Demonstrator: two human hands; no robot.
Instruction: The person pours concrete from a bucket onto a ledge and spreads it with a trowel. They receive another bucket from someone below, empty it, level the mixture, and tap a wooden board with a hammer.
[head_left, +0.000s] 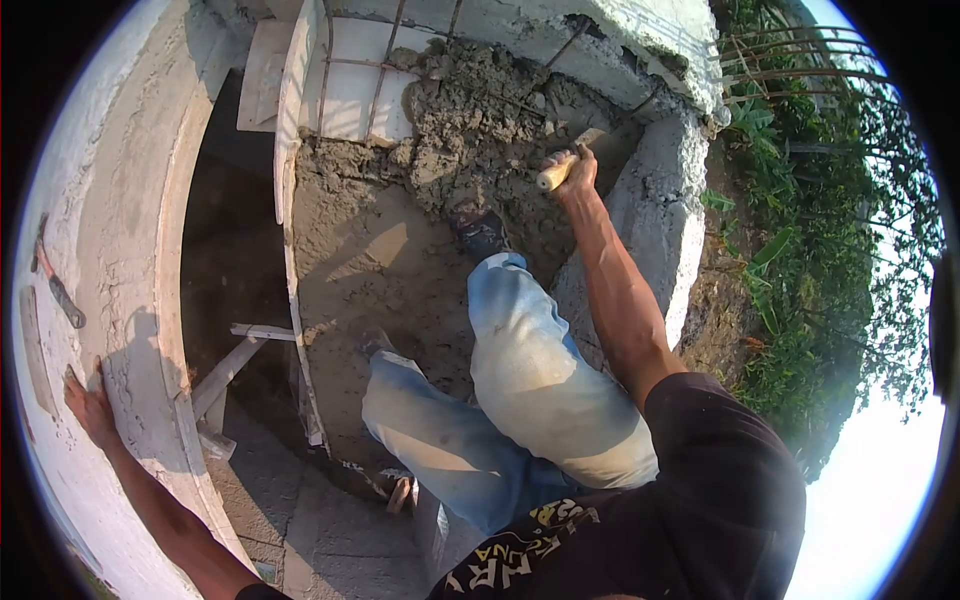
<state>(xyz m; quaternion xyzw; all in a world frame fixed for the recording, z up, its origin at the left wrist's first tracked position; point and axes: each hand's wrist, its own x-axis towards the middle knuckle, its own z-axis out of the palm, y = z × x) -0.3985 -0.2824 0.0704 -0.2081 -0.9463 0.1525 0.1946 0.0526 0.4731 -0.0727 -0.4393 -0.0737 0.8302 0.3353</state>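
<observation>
My right hand (572, 178) is closed around the pale wooden handle of a trowel (553, 179). The trowel's blade is mostly hidden beyond my fingers, close to the wet concrete (465, 135) heaped around the bent bars. Far to the left, my left hand (90, 405) lies against the pale concrete wall (130, 300), fingers apart and holding nothing. Above that hand, a tool with a dark grip (66, 303) and a reddish part rests on the wall top.
My boots (481, 232) stand on wet concrete bordered by a thin formwork board (292, 230). Left of it drops a dark opening (235, 240) with wooden props (228, 375). Steel bars (385, 75) cross at the top. A rough concrete ledge (665, 200) runs at right, beside plants (800, 270).
</observation>
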